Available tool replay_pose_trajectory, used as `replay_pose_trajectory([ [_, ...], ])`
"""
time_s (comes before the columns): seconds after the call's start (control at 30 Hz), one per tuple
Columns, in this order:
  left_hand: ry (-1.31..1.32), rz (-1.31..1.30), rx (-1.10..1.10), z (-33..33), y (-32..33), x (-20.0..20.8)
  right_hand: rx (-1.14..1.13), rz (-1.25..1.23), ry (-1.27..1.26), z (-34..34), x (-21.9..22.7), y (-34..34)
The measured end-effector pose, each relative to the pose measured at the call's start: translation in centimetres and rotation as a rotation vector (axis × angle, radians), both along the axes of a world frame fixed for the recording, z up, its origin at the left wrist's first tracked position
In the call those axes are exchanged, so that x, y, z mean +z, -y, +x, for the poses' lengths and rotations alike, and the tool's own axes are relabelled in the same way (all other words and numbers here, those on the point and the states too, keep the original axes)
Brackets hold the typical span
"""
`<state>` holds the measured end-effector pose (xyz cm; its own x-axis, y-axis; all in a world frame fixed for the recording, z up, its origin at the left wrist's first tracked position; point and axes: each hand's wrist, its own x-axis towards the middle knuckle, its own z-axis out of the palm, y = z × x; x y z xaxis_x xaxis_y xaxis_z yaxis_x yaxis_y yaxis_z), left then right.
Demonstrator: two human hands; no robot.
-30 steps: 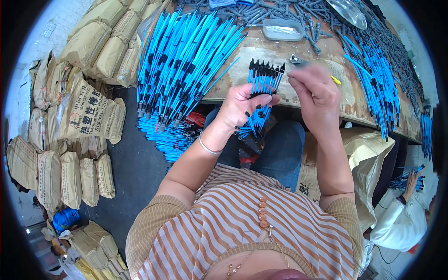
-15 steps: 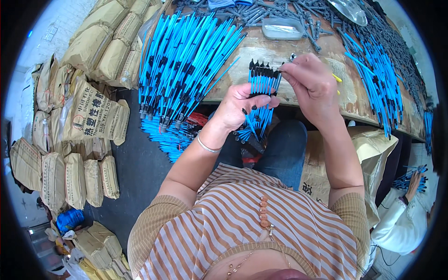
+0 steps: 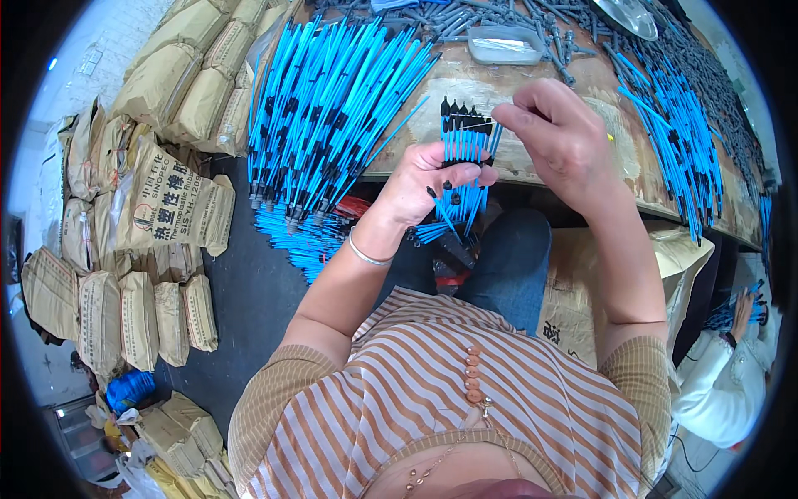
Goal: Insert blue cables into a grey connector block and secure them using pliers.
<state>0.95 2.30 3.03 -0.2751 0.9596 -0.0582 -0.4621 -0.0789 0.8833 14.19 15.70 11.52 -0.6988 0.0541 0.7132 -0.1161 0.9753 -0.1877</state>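
My left hand (image 3: 428, 183) grips a bundle of thin blue rods (image 3: 465, 158) with black tips, held upright above my lap at the edge of the wooden table (image 3: 540, 91). My right hand (image 3: 557, 137) is at the top of the bundle, its fingertips pinched at the black tips on the bundle's right side. A large heap of the same blue rods (image 3: 332, 100) lies on the table to the left. Another row of blue rods (image 3: 682, 141) runs along the table's right side.
A clear plastic tray (image 3: 505, 46) and grey plastic parts (image 3: 465, 12) lie at the table's far side. More blue rods (image 3: 303, 237) are on the dark floor. Tan sacks (image 3: 150, 208) are stacked at left. A person in white (image 3: 723, 382) sits at right.
My right hand has moved slightly left, from beside the bundle onto its black tips. My left hand keeps holding the bundle in nearly the same place.
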Motion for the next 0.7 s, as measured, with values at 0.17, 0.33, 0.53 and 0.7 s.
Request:
replay_pose_trajectory([
  [0.17,-0.054,0.039,-0.01,-0.22,0.05,-0.23,0.036,-0.14,0.069,0.2,0.08,-0.08],
  [0.33,-0.067,0.021,-0.046,-0.38,0.16,0.28,0.073,-0.159,0.071,0.18,-0.07,-0.47],
  [0.53,-0.081,0.026,-0.059,-0.48,0.18,-0.1,0.106,-0.292,0.086,0.03,-0.31,-0.53],
  [0.7,-0.084,0.069,-0.1,-0.66,0.06,-0.6,0.138,-0.416,0.133,0.11,-0.25,-0.92],
])
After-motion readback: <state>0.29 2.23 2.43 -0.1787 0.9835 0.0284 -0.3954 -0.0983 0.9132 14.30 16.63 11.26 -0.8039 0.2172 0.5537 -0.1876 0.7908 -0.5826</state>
